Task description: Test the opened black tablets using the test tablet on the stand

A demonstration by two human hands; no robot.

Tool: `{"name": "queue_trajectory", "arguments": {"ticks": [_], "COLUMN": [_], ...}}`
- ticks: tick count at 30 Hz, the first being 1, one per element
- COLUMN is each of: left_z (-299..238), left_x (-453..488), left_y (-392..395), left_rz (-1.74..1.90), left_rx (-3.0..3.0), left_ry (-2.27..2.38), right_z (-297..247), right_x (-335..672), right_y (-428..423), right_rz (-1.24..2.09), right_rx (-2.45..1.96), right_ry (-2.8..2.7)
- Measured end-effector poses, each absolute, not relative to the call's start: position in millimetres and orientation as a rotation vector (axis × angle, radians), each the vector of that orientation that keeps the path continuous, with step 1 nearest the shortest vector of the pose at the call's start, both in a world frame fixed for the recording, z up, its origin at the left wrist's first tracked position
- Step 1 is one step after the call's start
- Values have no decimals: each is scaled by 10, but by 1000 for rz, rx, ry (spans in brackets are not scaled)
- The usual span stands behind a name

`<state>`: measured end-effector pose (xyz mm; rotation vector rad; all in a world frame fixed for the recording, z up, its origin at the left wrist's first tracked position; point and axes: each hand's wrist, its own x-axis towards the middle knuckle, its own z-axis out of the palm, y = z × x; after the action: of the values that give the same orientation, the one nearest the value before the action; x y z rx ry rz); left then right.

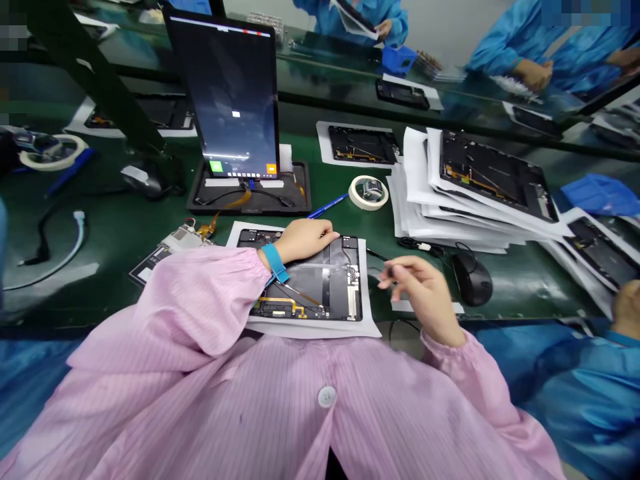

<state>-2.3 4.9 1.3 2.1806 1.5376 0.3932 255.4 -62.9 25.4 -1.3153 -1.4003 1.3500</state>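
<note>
In front of me an opened black tablet housing [345,287] lies on white paper [367,320], with ribbon cables and small boards showing inside. My left hand [304,240] rests palm down across its far edge, fingers pointing right and partly hidden. A blue band circles that wrist. Just right of the housing, my right hand [425,287] is raised with thumb and fingers pinched together around a small dark thing, too blurred to name. A thin dark strip [377,255] lies between that hand and the housing.
Behind the housing a lit tablet screen [235,100] stands in a black tray [195,193]. Around it are a tape roll [369,193], a blue pen [327,207], a computer mouse [473,277], stacked housings with paper [450,220] and a circuit board [175,243]. Blue-sleeved people are nearby.
</note>
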Motion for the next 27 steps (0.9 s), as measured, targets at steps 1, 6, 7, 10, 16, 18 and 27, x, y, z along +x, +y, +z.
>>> {"name": "queue_trajectory", "arguments": {"ticks": [1,6,7,10,16,18,27], "left_z": [10,14,16,22,23,23,61], "left_x": [-24,-22,-21,-19,-18,-15,-11], "left_y": [49,46,46,42,35,37,21], "left_rz": [391,390,388,375,362,361,374], "left_rx": [2187,2216,2218,2220,2222,2226,2222], "left_ry": [1534,1529,1532,1538,1538,1540,1534], "right_z": [217,26,3,-42,-109,-118,60], "right_x": [2498,2423,2428,2433,2452,2461,2253], "right_y": [-638,-572,-558,-528,-493,-486,-749], "right_rz": [1335,1079,1058,1080,1134,1149,417], "right_rx": [-1346,-1380,-1366,-1345,-1335,-1329,-1543], "right_ry": [-1505,-1877,-1912,-1918,-1892,-1905,-2345]}}
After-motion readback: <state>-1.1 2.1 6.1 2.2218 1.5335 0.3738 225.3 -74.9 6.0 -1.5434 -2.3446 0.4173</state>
